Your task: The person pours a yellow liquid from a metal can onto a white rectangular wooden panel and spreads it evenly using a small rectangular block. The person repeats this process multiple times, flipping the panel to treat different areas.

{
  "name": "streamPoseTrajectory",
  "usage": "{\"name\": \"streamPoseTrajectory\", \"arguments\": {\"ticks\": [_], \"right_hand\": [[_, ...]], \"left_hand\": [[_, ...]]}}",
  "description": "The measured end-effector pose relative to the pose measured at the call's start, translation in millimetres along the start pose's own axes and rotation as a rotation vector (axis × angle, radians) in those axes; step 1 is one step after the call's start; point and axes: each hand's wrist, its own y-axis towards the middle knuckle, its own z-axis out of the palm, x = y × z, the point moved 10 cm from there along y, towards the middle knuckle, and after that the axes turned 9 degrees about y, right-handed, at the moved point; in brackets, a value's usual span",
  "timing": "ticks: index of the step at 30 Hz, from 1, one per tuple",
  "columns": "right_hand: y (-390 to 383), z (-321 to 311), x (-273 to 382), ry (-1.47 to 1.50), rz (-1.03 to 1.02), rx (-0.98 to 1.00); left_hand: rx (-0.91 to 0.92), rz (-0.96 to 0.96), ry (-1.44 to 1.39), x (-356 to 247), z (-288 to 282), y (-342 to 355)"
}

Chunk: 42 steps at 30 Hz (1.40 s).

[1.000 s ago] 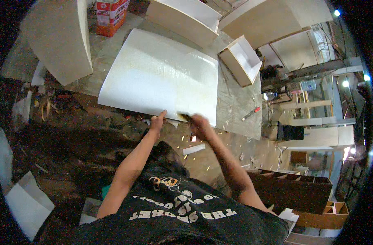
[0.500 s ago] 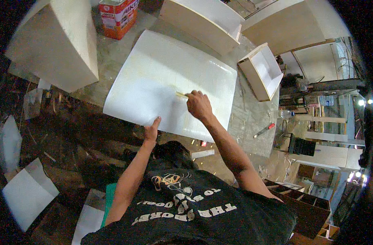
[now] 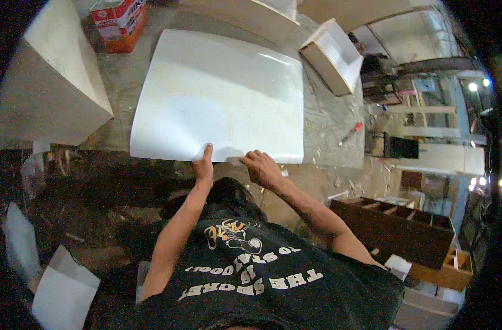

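Observation:
A large white sheet [image 3: 218, 93] with a glossy, slightly yellowish wet film lies on the grey worktable, its near edge toward me. My left hand [image 3: 203, 160] grips that near edge, the thumb on top and the other fingers hidden underneath. To its right, my right hand [image 3: 260, 168] is closed at the same edge. The small flat yellowish spreader that stuck out of its fingers a moment ago is now hidden by the hand.
A red and white can [image 3: 119, 25] stands at the far left beside a big pale box [image 3: 58, 93]. An open drawer box [image 3: 333, 58] sits far right, above a red-handled cutter [image 3: 351, 133] on the worktable [image 3: 333, 148]. A dark shelved cabinet [image 3: 394, 228] stands lower right.
My right hand has come from the middle of the sheet back to its near edge. The left hand keeps its hold. The whole view has shifted.

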Motion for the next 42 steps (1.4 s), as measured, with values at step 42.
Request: {"name": "streamPoseTrajectory", "arguments": {"ticks": [42], "right_hand": [[-8, 60, 59, 0.036, 0.095, 0.249]], "left_hand": [[-0.105, 0.324, -0.064, -38, -56, 10]]}}
